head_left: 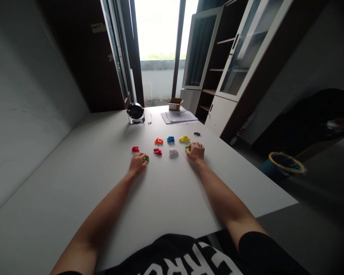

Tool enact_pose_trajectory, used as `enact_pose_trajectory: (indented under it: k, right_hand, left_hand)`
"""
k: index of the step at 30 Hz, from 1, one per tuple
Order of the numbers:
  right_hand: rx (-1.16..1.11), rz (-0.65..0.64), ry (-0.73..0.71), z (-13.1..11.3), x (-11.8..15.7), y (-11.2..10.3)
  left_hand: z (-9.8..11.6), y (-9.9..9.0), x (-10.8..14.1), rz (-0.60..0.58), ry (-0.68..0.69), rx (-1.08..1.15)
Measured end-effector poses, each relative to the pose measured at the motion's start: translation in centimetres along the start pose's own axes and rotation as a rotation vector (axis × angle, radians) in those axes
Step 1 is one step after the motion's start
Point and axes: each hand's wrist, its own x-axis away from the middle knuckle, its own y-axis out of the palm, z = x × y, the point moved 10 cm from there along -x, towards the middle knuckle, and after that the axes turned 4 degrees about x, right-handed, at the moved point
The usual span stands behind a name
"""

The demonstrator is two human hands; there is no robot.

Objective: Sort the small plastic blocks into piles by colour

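My left hand point(138, 164) rests low over the white table, its fingers closed around a small green plastic piece point(146, 159). Farther right, my right hand point(196, 152) has its fingers curled on another green plastic piece point(187, 147), partly hidden by them. Just beyond my left hand lies a small red piece point(135, 149). Between the hands sit a red piece point(157, 151) and a white piece point(173, 152). Behind these, an orange piece point(158, 141), a blue piece point(170, 139) and a yellow piece point(184, 139) form a row. Their exact kind is too small to make out.
Toward the table's point(109, 152) far end stand a round black device on a silver stand point(135, 113), papers point(179, 117) and an open cardboard box point(174, 104). A cable hole point(197, 134) is near the right edge. A bin point(283, 164) stands on the floor at right.
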Motion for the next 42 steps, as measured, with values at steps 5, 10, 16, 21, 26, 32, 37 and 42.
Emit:
enact_pose_trajectory:
  k: [5, 10, 16, 21, 26, 32, 37, 42]
  right_hand:
    - [-0.034, -0.007, 0.039, 0.7, -0.1, 0.3]
    - [-0.051, 0.006, 0.043, 0.8, 0.0, 0.2]
    - [-0.084, 0.041, 0.038, 0.6, -0.2, 0.0]
    - [-0.152, 0.011, 0.016, 0.7, -0.5, 0.6]
    - [-0.12, -0.013, 0.023, 1.0, -0.4, 1.1]
    - [-0.124, -0.021, 0.038, 1.0, -0.3, 1.3]
    - [-0.159, -0.006, 0.033, 1.0, -0.3, 1.3]
    - [-0.192, 0.021, 0.029, 0.9, -0.3, 0.9]
  left_hand:
    - [-0.1, 0.0, 0.0, 0.002, 0.003, -0.01]
    - [-0.1, 0.0, 0.0, 0.006, 0.004, -0.014]
    - [-0.2, 0.2, 0.0, -0.01, -0.001, -0.015]
    - [-0.2, 0.1, 0.1, -0.007, -0.002, -0.014]
    - [-0.3, 0.2, 0.0, -0.007, 0.001, -0.022]
    - [-0.3, 0.2, 0.0, -0.011, -0.003, -0.028]
    - [-0.2, 0.2, 0.1, -0.021, -0.006, -0.049]
    - [-0.3, 0.3, 0.1, -0.019, 0.004, -0.061]
